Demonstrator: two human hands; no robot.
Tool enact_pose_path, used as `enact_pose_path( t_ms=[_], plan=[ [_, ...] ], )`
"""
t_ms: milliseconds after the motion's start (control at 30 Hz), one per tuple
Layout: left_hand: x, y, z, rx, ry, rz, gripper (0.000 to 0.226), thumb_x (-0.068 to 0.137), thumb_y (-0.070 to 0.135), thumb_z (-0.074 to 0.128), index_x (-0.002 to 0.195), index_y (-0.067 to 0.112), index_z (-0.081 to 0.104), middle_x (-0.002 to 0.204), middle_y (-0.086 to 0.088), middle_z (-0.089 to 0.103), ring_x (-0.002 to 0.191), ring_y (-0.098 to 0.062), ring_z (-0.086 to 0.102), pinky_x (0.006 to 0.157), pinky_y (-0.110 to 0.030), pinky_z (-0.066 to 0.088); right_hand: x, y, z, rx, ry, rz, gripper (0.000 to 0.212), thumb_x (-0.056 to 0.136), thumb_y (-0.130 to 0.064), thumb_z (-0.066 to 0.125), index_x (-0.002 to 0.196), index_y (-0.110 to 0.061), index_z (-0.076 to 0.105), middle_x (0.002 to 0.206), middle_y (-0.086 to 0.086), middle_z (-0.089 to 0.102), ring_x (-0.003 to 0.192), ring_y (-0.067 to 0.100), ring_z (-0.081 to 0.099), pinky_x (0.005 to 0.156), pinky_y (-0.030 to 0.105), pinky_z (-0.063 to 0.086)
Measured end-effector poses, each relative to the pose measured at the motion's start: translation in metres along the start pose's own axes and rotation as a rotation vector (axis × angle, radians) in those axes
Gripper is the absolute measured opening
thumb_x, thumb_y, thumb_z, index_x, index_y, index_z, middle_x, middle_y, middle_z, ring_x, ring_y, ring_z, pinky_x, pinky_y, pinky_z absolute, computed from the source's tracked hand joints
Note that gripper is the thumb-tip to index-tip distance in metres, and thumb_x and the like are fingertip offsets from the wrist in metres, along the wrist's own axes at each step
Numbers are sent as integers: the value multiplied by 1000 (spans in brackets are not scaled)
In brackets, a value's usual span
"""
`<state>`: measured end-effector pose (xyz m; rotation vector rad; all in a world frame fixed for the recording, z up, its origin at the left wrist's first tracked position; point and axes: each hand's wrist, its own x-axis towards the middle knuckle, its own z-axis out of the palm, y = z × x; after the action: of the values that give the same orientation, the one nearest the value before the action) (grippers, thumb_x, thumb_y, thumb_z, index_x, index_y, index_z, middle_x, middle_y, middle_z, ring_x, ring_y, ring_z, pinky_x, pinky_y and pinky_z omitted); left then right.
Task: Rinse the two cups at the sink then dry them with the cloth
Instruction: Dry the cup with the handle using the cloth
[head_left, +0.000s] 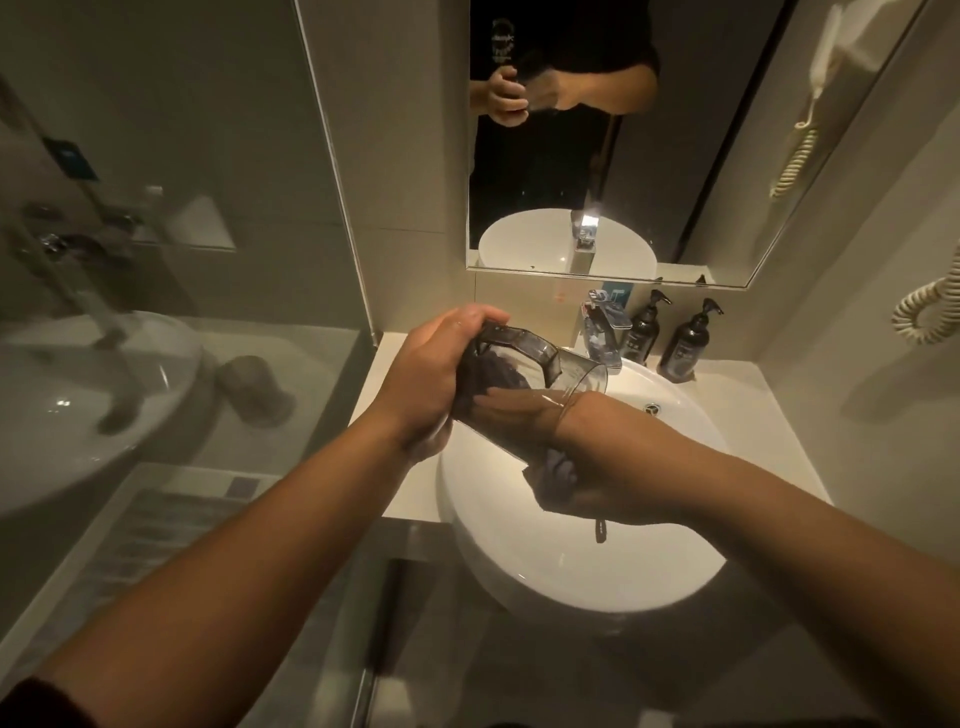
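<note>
A smoky see-through cup lies tilted on its side above the white round sink. My left hand grips the cup's base end, fingers curled over its top. My right hand reaches in through the cup's mouth, its fingers showing through the wall. It holds a dark cloth, bunched partly inside the cup and partly hanging below my wrist. I see only one cup.
A chrome faucet stands behind the sink, with two dark pump bottles to its right on the pale counter. A mirror hangs above. A glass partition closes off the left. A coiled cord hangs on the right wall.
</note>
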<state>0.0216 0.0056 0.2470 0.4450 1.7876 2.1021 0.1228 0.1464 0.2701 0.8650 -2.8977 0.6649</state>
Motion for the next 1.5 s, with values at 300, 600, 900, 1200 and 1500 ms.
enact_pose_path(
  t_ms=[300, 600, 900, 1200, 1500],
  plan=[
    [-1, 0, -1, 23, -1, 232, 33, 94, 37, 39, 103, 23, 68, 109, -13, 69, 102, -34, 66, 86, -46, 56, -3, -13, -10, 686, 189, 307, 37, 80, -4, 69, 95, -36, 57, 64, -17, 64, 59, 4, 63, 53, 16, 52],
    [-12, -11, -5, 64, -16, 493, 42, 89, 46, 37, 116, 22, 59, 116, -2, 67, 106, -34, 67, 83, -46, 60, -8, -6, -3, 1242, 260, 318, 58, 59, -23, 72, 117, -25, 65, 103, 17, 65, 65, 15, 60, 46, 20, 46],
    [2, 14, -7, 7, -289, -152, 53, 92, 66, 37, 123, 31, 62, 124, -8, 68, 108, -24, 70, 79, -35, 58, -7, 4, -17, -31, -101, 64, 51, 80, -6, 57, 118, -39, 47, 93, -30, 53, 79, 1, 53, 58, 11, 40],
    [4, -4, -3, 13, -135, 52, 28, 91, 35, 47, 96, 23, 72, 108, -19, 67, 100, -31, 65, 89, -48, 55, -5, -2, -14, 23, -107, 51, 73, 75, -3, 64, 141, -26, 43, 113, -16, 51, 100, -19, 44, 77, -1, 37],
    [-6, -2, -11, 135, -98, 379, 37, 89, 44, 41, 109, 24, 65, 114, -11, 69, 107, -30, 66, 92, -43, 56, -8, -18, -5, 856, 178, 342, 40, 74, -17, 68, 109, -34, 59, 75, -9, 67, 61, 10, 62, 55, 19, 52]
  ],
)
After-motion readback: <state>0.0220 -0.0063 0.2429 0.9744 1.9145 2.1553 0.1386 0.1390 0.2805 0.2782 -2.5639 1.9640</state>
